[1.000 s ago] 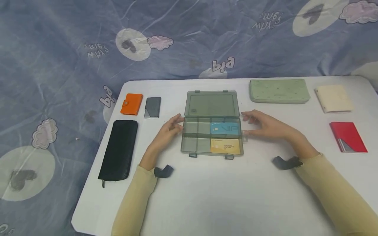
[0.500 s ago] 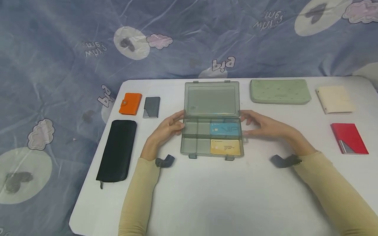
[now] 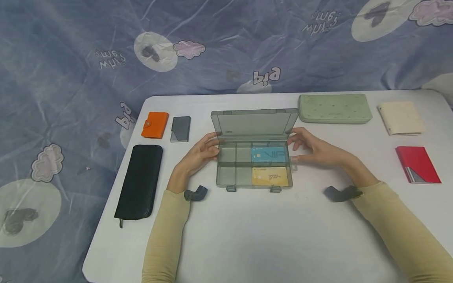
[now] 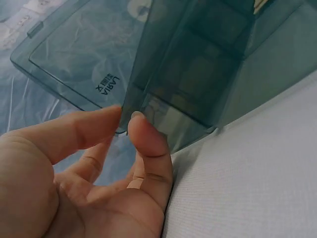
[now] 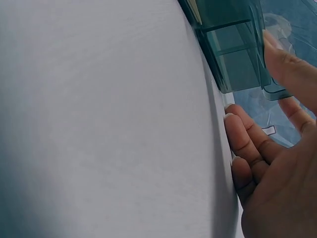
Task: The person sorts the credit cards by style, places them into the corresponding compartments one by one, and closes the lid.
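Observation:
A see-through grey-green plastic storage box [image 3: 235, 173] sits mid-table, its lid [image 3: 255, 122] tilted up on the hinge at the far side. In its right compartments lie a blue VIP card [image 3: 269, 155] and a gold card [image 3: 270, 176]. My left hand [image 3: 196, 157] pinches the box's left hinge corner, thumb and index finger [image 4: 99, 126] meeting there in the left wrist view. At the right hinge corner, my right hand [image 3: 318, 148] holds the box with its thumb [image 5: 287, 69] on the side and a finger behind the lid; other fingers touch the table.
An orange card holder [image 3: 155, 125], a grey card case [image 3: 180, 129] and a black zip wallet [image 3: 139, 181] lie left on the white table [image 3: 269, 236]. To the right are a green wallet [image 3: 335, 109], a cream wallet [image 3: 401, 118] and a red card case [image 3: 418, 164].
The lid has swung up from lying back, its far edge rising toward me. My left hand has moved up slightly to the hinge corner; the right hand has barely moved.

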{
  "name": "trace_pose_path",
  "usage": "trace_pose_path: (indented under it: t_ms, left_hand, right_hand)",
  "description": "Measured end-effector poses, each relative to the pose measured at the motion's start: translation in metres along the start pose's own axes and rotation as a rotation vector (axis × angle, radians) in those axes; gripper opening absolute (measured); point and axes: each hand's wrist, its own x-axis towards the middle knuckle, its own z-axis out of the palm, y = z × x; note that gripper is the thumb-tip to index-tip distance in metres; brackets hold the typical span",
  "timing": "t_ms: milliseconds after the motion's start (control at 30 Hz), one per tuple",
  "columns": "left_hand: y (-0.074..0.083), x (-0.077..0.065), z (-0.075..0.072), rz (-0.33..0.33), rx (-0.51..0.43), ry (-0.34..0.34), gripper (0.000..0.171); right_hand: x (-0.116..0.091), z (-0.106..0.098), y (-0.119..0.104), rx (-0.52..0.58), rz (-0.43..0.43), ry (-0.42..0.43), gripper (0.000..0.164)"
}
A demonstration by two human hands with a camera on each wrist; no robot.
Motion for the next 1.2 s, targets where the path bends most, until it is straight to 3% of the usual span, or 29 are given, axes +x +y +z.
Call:
trace_pose_path:
  t_ms: [133, 333, 500, 667, 900, 1000, 1067, 1200]
  left_hand:
    - [-0.001, -0.002, -0.001, 0.015, -0.043, -0.029, 0.051]
    - [-0.003, -0.002, -0.003, 0.042, -0.029, -0.061, 0.051]
    - [-0.004, -0.002, -0.001, 0.054, 0.005, -0.038, 0.040]
    - [-0.003, -0.002, 0.001, 0.057, 0.032, -0.038, 0.033]
    - [-0.001, -0.005, 0.004, 0.048, 0.122, -0.003, 0.052]
    - [-0.001, -0.007, 0.007, 0.048, 0.193, 0.029, 0.050]
    - [0.001, -0.010, 0.011, 0.056, 0.278, 0.072, 0.048]
    - [0.006, -0.019, 0.026, 0.156, 0.556, 0.215, 0.038]
  right_hand:
    - [0.000, 0.001, -0.002, -0.004, -0.017, 0.007, 0.076]
    - [0.000, 0.002, -0.005, 0.021, -0.053, -0.004, 0.077]
    - [-0.001, 0.002, -0.004, 0.035, -0.099, -0.044, 0.062]
    - [-0.002, 0.004, -0.006, 0.048, -0.064, -0.070, 0.046]
    - [-0.004, 0.012, -0.019, -0.098, 0.052, -0.034, 0.075]
    - [-0.007, 0.016, -0.025, -0.164, 0.001, 0.000, 0.071]
    - [-0.010, 0.019, -0.031, -0.226, -0.083, 0.040, 0.063]
    - [-0.017, 0.030, -0.048, -0.356, -0.282, 0.105, 0.046]
